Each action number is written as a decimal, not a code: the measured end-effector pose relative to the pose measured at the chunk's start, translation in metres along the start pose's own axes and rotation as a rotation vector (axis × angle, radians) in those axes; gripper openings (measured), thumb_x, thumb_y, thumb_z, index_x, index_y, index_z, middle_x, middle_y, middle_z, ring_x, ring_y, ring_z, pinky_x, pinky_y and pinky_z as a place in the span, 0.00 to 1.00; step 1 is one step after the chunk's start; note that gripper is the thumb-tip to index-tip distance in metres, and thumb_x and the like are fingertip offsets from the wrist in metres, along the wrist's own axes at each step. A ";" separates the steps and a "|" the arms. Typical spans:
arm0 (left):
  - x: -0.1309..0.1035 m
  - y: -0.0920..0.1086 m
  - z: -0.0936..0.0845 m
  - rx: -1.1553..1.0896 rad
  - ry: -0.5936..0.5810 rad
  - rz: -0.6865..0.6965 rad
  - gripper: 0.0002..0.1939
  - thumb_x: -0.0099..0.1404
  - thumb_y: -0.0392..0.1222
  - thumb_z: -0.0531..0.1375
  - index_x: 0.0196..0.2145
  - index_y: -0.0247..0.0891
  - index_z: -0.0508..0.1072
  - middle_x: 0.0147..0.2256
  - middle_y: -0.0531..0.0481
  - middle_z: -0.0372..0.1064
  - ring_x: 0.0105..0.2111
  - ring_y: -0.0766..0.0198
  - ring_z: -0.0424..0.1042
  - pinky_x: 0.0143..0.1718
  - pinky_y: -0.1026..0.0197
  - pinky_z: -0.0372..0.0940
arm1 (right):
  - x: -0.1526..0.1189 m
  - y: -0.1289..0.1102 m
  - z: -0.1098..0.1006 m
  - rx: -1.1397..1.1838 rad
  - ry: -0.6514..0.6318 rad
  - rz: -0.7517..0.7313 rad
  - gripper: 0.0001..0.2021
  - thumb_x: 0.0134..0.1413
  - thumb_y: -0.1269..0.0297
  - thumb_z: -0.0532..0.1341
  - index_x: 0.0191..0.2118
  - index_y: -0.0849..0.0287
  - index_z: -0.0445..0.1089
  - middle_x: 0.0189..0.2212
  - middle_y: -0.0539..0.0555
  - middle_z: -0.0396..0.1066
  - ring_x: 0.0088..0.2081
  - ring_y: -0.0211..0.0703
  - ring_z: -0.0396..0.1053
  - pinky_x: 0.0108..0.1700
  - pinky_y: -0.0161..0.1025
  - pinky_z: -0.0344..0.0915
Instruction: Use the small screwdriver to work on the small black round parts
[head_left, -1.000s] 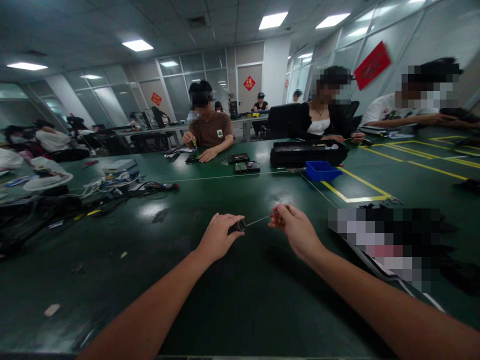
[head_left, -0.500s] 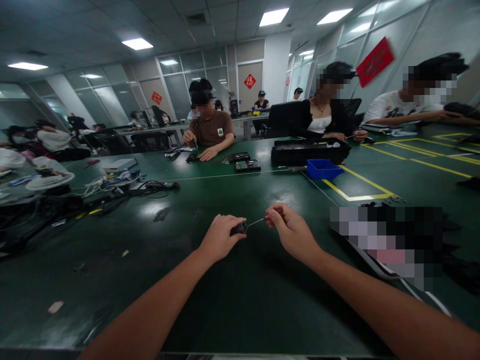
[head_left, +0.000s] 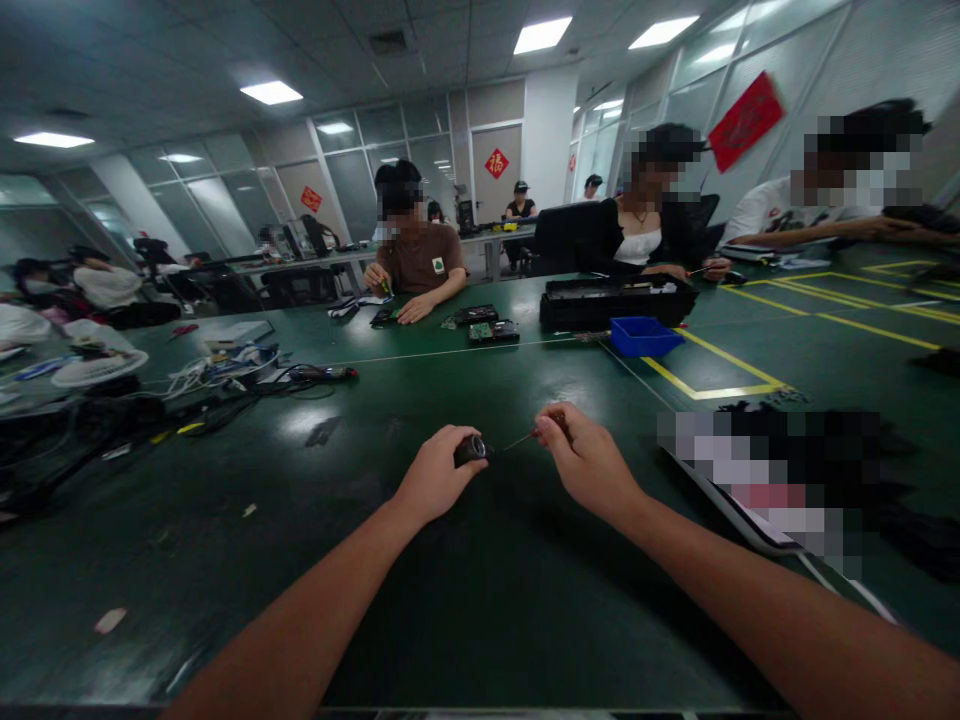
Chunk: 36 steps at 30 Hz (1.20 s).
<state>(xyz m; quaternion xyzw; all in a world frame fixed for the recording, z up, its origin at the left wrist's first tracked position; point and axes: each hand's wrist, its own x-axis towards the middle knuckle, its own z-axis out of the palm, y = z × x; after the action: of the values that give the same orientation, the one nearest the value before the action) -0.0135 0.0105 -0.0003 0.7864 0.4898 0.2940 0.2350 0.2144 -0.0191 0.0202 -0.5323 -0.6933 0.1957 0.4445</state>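
Note:
My left hand (head_left: 439, 472) is closed round a small dark cylindrical part (head_left: 471, 450), whose round end with a pale ring faces up and to the right. Its exact kind is not clear. My right hand (head_left: 577, 450) grips a screwdriver (head_left: 516, 442) by its reddish handle, mostly covered by the fingers. The thin metal shaft points left toward the dark part. Whether the tip touches it I cannot tell. Both hands are held above the green tabletop (head_left: 450, 640).
Cables (head_left: 225, 400) lie in a heap at the left. A long black tray (head_left: 615, 302) and a blue bin (head_left: 645, 336) stand ahead, near green circuit boards (head_left: 493, 331). A partly blurred flat item (head_left: 750, 500) lies at the right. Co-workers (head_left: 420, 260) sit across the table.
The dark part has turned in my left hand, so its ringed end faces more upward. The screwdriver tip appears slightly lower and farther from that end.

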 end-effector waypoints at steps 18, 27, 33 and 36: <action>0.009 0.013 -0.005 0.173 -0.136 -0.082 0.12 0.66 0.41 0.56 0.45 0.47 0.75 0.43 0.51 0.73 0.41 0.59 0.72 0.40 0.57 0.64 | -0.001 0.000 -0.001 0.070 0.009 0.009 0.11 0.67 0.57 0.52 0.41 0.55 0.68 0.32 0.52 0.74 0.34 0.44 0.72 0.36 0.41 0.65; 0.033 0.012 0.014 0.407 -0.243 -0.001 0.13 0.67 0.48 0.57 0.46 0.45 0.75 0.43 0.46 0.72 0.43 0.52 0.71 0.41 0.54 0.65 | 0.000 0.000 -0.003 0.081 0.013 0.015 0.11 0.67 0.57 0.52 0.41 0.55 0.68 0.32 0.52 0.74 0.34 0.44 0.72 0.36 0.41 0.65; 0.040 0.001 0.000 0.161 -0.189 -0.079 0.10 0.65 0.48 0.59 0.39 0.41 0.75 0.40 0.47 0.73 0.40 0.56 0.72 0.39 0.58 0.63 | 0.001 0.000 -0.002 0.093 0.038 0.011 0.10 0.67 0.57 0.52 0.41 0.55 0.68 0.32 0.52 0.74 0.35 0.45 0.72 0.37 0.41 0.66; 0.043 -0.013 -0.018 0.010 -0.101 -0.185 0.12 0.62 0.49 0.61 0.39 0.39 0.75 0.39 0.46 0.73 0.37 0.59 0.71 0.36 0.60 0.63 | 0.001 0.000 -0.002 0.101 0.025 0.010 0.11 0.67 0.57 0.53 0.41 0.55 0.68 0.32 0.52 0.74 0.35 0.44 0.73 0.37 0.41 0.66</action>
<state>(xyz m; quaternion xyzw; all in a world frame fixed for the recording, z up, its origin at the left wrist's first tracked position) -0.0190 0.0560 0.0140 0.7527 0.5492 0.2289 0.2817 0.2161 -0.0184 0.0217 -0.5150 -0.6743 0.2263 0.4784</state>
